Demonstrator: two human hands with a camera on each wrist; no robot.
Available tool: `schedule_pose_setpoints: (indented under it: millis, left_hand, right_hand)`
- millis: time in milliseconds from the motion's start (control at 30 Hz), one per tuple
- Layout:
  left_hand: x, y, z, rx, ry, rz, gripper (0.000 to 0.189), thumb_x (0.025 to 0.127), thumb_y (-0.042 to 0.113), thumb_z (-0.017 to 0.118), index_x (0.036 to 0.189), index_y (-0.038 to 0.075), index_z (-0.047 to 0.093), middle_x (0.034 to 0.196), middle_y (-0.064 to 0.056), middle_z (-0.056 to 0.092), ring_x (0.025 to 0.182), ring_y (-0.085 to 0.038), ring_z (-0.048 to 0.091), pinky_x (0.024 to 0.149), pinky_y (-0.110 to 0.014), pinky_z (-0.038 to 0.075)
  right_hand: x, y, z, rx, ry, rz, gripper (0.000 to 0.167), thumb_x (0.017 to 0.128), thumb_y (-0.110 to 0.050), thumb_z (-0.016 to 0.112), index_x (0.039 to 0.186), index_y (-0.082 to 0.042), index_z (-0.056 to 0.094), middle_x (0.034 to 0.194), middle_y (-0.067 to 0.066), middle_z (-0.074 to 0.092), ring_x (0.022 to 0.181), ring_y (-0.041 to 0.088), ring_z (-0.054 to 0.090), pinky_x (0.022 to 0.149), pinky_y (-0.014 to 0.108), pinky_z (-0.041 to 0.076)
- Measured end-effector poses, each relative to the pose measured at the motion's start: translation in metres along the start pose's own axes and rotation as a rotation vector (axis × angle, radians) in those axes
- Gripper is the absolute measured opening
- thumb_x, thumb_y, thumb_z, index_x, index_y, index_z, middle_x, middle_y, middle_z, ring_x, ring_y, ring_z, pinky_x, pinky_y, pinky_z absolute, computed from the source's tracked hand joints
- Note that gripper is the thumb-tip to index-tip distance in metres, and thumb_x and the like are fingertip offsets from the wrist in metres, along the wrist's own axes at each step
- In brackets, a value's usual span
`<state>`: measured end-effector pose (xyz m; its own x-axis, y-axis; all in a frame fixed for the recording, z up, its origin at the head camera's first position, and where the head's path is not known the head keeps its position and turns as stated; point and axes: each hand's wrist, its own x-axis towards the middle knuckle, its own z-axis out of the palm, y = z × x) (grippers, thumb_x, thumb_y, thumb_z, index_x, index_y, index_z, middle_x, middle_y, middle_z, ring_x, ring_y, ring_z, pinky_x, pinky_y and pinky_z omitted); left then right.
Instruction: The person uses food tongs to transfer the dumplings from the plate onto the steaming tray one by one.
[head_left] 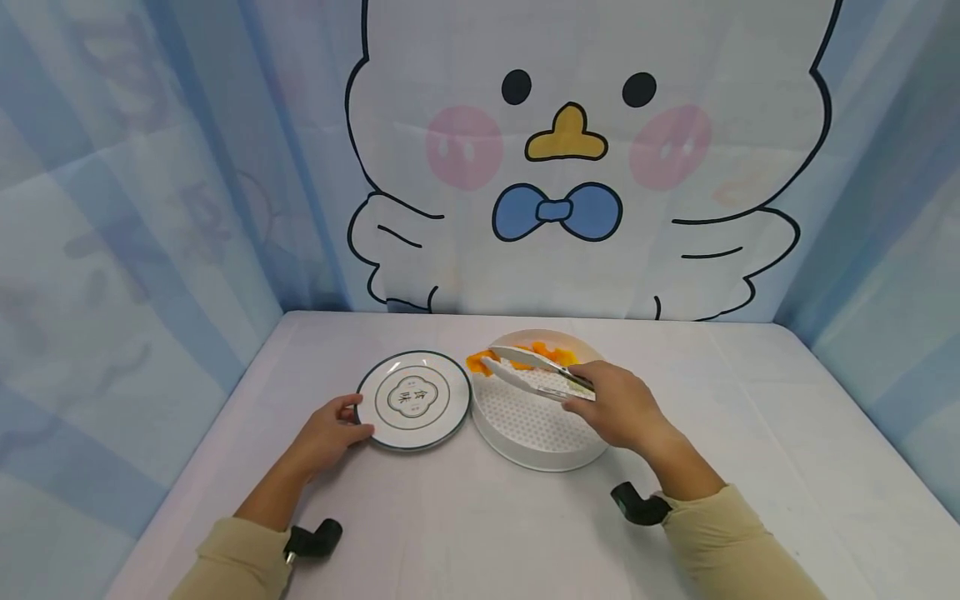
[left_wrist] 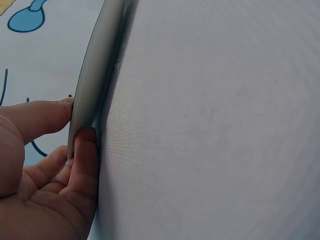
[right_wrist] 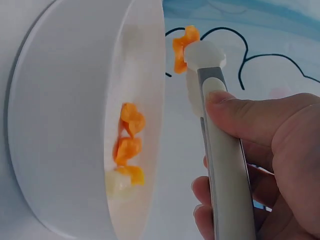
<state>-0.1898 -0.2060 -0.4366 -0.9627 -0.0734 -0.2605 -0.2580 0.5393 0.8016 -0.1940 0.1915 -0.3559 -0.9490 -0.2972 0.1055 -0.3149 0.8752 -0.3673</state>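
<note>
On the left, my left hand [head_left: 328,431] pinches the near-left rim of a round white plate [head_left: 442,427] with a dark edge line and a printed emblem. The left wrist view shows the thumb on the plate's face and fingers tucked under its edge. My right hand [head_left: 618,406] grips white-tipped tongs [head_left: 522,357] with grey handles. Between their tips is a wavy orange piece [right_wrist: 186,47], over the left rim of a round white basket [head_left: 525,458] with a perforated bottom. More orange pieces [right_wrist: 128,148] and a pale yellowish one [right_wrist: 118,183] lie inside the basket.
The plate and basket stand side by side on a white-covered table [head_left: 450,533]. Behind it hangs a curtain [head_left: 465,267] with a cartoon bird, and pale blue curtains close off both sides. A black camera mount [head_left: 641,504] sticks out at each wrist.
</note>
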Motion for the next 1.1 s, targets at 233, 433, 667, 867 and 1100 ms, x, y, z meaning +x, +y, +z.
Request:
schedule_pose_setpoints:
  millis: [233,433,667,867,1100]
  left_hand:
    - [-0.001,0.001,-0.001,0.000,0.001,-0.005,0.065,0.093,0.016,0.069,0.147,-0.002,0.040,0.132,-0.026,0.045,0.114,-0.039,0.047,0.101,-0.055,0.041]
    - [-0.001,0.000,-0.001,-0.003,0.001,-0.001,0.065,0.093,0.016,0.069,0.147,-0.002,0.040,0.131,-0.026,0.045,0.114,-0.039,0.047,0.100,-0.054,0.041]
    - [-0.001,0.000,0.000,0.001,0.002,0.005,0.064,0.093,0.016,0.069,0.147,-0.002,0.040,0.132,-0.026,0.045,0.115,-0.039,0.046,0.101,-0.053,0.041]
    - [0.000,-0.001,0.000,-0.001,0.004,0.003,0.064,0.093,0.016,0.069,0.147,-0.002,0.040,0.132,-0.027,0.045,0.115,-0.039,0.046,0.101,-0.054,0.041]
    - [0.000,-0.001,0.001,-0.002,0.010,0.002,0.064,0.093,0.016,0.069,0.147,-0.002,0.040,0.131,-0.026,0.045,0.115,-0.039,0.046,0.101,-0.053,0.041]
  right_hand:
    - [-0.012,0.019,-0.003,0.000,0.015,0.046,0.054,0.091,-0.023,0.074,0.135,0.003,0.058,0.131,0.023,0.060,0.117,0.042,0.057,0.095,0.059,0.045]
    - [-0.020,0.030,-0.002,-0.004,0.023,0.074,0.054,0.091,-0.023,0.074,0.135,0.004,0.058,0.131,0.025,0.059,0.116,0.043,0.057,0.093,0.059,0.046]
    - [-0.026,0.041,-0.001,-0.015,0.025,0.088,0.054,0.090,-0.023,0.074,0.134,0.006,0.058,0.131,0.027,0.059,0.118,0.046,0.055,0.095,0.061,0.045]
    - [-0.029,0.048,-0.001,-0.023,0.022,0.105,0.054,0.090,-0.023,0.074,0.133,0.006,0.059,0.130,0.028,0.059,0.118,0.047,0.055,0.095,0.062,0.044]
    - [-0.031,0.055,-0.004,-0.046,-0.014,0.141,0.057,0.090,-0.027,0.075,0.133,0.006,0.058,0.131,0.030,0.057,0.118,0.049,0.054,0.093,0.064,0.044]
